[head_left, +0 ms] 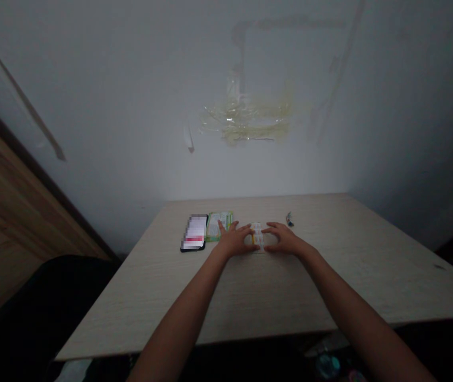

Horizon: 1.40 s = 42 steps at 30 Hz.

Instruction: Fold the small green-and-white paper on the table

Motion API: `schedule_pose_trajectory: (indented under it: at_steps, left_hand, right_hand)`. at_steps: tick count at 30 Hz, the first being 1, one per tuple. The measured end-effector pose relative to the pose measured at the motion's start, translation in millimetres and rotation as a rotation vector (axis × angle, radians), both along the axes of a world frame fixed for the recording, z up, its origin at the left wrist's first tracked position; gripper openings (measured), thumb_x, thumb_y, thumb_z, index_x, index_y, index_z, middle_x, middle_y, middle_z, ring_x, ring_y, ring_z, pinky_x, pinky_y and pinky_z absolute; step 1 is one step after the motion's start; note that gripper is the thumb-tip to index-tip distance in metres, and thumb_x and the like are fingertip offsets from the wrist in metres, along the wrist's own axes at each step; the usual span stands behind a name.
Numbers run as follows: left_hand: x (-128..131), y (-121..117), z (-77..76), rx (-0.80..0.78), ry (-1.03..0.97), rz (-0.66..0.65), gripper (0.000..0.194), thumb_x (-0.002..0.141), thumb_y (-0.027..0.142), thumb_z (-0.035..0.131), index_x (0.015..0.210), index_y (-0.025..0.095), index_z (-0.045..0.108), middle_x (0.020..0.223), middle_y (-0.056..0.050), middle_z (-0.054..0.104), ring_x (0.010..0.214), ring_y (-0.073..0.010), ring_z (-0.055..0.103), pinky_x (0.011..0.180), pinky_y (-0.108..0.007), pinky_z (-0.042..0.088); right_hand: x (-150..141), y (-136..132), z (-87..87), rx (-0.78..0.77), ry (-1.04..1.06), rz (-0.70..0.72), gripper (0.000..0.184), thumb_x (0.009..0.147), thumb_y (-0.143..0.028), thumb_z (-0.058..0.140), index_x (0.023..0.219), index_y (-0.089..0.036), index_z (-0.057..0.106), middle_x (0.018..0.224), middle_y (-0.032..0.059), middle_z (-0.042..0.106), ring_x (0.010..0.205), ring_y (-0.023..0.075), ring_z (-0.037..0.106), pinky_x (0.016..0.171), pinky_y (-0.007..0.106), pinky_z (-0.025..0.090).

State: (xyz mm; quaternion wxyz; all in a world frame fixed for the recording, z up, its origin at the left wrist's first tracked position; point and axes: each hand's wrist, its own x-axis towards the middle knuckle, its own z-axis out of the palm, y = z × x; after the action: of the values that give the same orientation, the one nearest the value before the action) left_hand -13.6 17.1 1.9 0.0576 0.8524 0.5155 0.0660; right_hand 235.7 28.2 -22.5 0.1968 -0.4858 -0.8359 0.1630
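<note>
A small white sheet with rows of print and a yellow-orange strip (pixel 257 236) lies on the table between my two hands. My left hand (pixel 232 240) has its thumb and index finger on the sheet's left edge, while its other fingers spread over a green-and-white printed packet (pixel 212 227). From the other side, my right hand (pixel 286 239) holds the right edge between curved fingers and thumb. Whether the sheet is paper or a blister pack is too small to tell.
A phone with a lit screen (pixel 194 232) lies left of the packet. Beyond my right hand is a small crumpled scrap (pixel 289 219). The pale wooden table (pixel 163 297) meets a wall with peeling tape (pixel 250 119). Below its front edge is a bottle (pixel 327 365).
</note>
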Motion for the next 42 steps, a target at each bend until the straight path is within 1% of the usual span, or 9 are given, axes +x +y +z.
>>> schedule_pose_trajectory:
  at_steps: [10, 17, 19, 23, 25, 27, 31, 38, 42]
  left_hand:
    - [0, -2, 5.4, -0.034, 0.02, -0.029, 0.078, 0.071, 0.085, 0.046, 0.138, 0.046, 0.044, 0.159, 0.006, 0.031, 0.146, -0.0409, 0.016, 0.102, -0.081, -0.014]
    - [0, -6, 4.8, -0.029, 0.004, -0.02, 0.079, 0.072, 0.084, 0.046, 0.14, 0.045, 0.043, 0.158, 0.006, 0.032, 0.147, -0.0393, 0.017, 0.102, -0.079, -0.017]
    - [1, -6, 4.0, -0.022, 0.0, -0.014, 0.08, 0.072, 0.085, 0.046, 0.141, 0.046, 0.041, 0.158, 0.006, 0.033, 0.147, -0.0389, 0.017, 0.103, -0.079, -0.017]
    - [3, -7, 2.4, 0.003, -0.008, -0.011, 0.08, 0.071, 0.086, 0.044, 0.141, 0.047, 0.041, 0.157, 0.006, 0.034, 0.146, -0.0392, 0.019, 0.102, -0.079, -0.017]
    - [3, -7, 2.1, 0.011, -0.002, -0.008, 0.08, 0.071, 0.086, 0.043, 0.142, 0.048, 0.039, 0.157, 0.006, 0.034, 0.146, -0.0394, 0.02, 0.102, -0.079, -0.017]
    - [3, -7, 2.4, 0.008, 0.012, -0.009, 0.081, 0.072, 0.086, 0.042, 0.144, 0.049, 0.035, 0.157, 0.007, 0.033, 0.146, -0.0401, 0.02, 0.102, -0.08, -0.015]
    - [3, -8, 4.5, -0.012, 0.052, -0.007, 0.083, 0.072, 0.086, 0.04, 0.147, 0.051, 0.029, 0.159, 0.007, 0.029, 0.146, -0.0407, 0.016, 0.103, -0.08, -0.012]
    - [3, -7, 3.7, -0.044, 0.07, -0.007, 0.085, 0.072, 0.088, 0.036, 0.148, 0.05, 0.027, 0.16, 0.007, 0.026, 0.148, -0.0414, 0.011, 0.103, -0.081, -0.011]
    - [2, -5, 1.2, -0.049, 0.054, -0.014, 0.085, 0.072, 0.088, 0.037, 0.148, 0.05, 0.027, 0.16, 0.007, 0.025, 0.148, -0.0413, 0.01, 0.103, -0.08, -0.013]
  right_hand:
    - [2, -1, -0.8, -0.034, -0.029, 0.026, 0.08, 0.064, -0.047, 0.081, 0.136, -0.024, 0.056, 0.154, 0.0151, 0.035, 0.143, 0.0322, 0.03, 0.116, 0.049, 0.026]
    - [3, -2, -3.4, -0.009, 0.008, 0.023, 0.08, 0.063, -0.047, 0.082, 0.136, -0.026, 0.056, 0.153, 0.0141, 0.037, 0.143, 0.0334, 0.03, 0.116, 0.052, 0.025]
    - [4, 0, -2.6, 0.005, 0.065, 0.021, 0.071, 0.065, -0.044, 0.082, 0.13, -0.027, 0.061, 0.15, 0.0133, 0.043, 0.14, 0.0327, 0.035, 0.115, 0.052, 0.027]
    - [7, 5, -1.3, 0.049, 0.196, 0.063, 0.024, 0.079, -0.037, 0.071, 0.1, -0.025, 0.076, 0.133, 0.0111, 0.058, 0.125, 0.0271, 0.052, 0.11, 0.048, 0.034]
    - [7, 6, -1.5, 0.05, 0.223, 0.088, 0.015, 0.082, -0.035, 0.069, 0.087, -0.025, 0.078, 0.13, 0.0103, 0.06, 0.121, 0.0264, 0.054, 0.109, 0.047, 0.036]
    - [8, 7, -2.0, 0.04, 0.224, 0.102, 0.013, 0.08, -0.035, 0.071, 0.083, -0.026, 0.079, 0.13, 0.0097, 0.06, 0.122, 0.0274, 0.053, 0.109, 0.048, 0.036]
    - [7, 7, -2.4, 0.028, 0.202, 0.106, 0.012, 0.078, -0.035, 0.073, 0.083, -0.026, 0.08, 0.131, 0.0096, 0.06, 0.124, 0.0287, 0.051, 0.11, 0.049, 0.033]
    - [4, 12, -6.5, 0.058, 0.2, -0.029, 0.018, 0.08, -0.038, 0.07, 0.088, -0.024, 0.079, 0.134, 0.0098, 0.059, 0.125, 0.0274, 0.052, 0.111, 0.046, 0.034]
    - [0, 16, -5.9, 0.068, 0.168, -0.07, 0.021, 0.083, -0.038, 0.066, 0.092, -0.023, 0.078, 0.134, 0.0103, 0.059, 0.124, 0.0264, 0.052, 0.11, 0.046, 0.035]
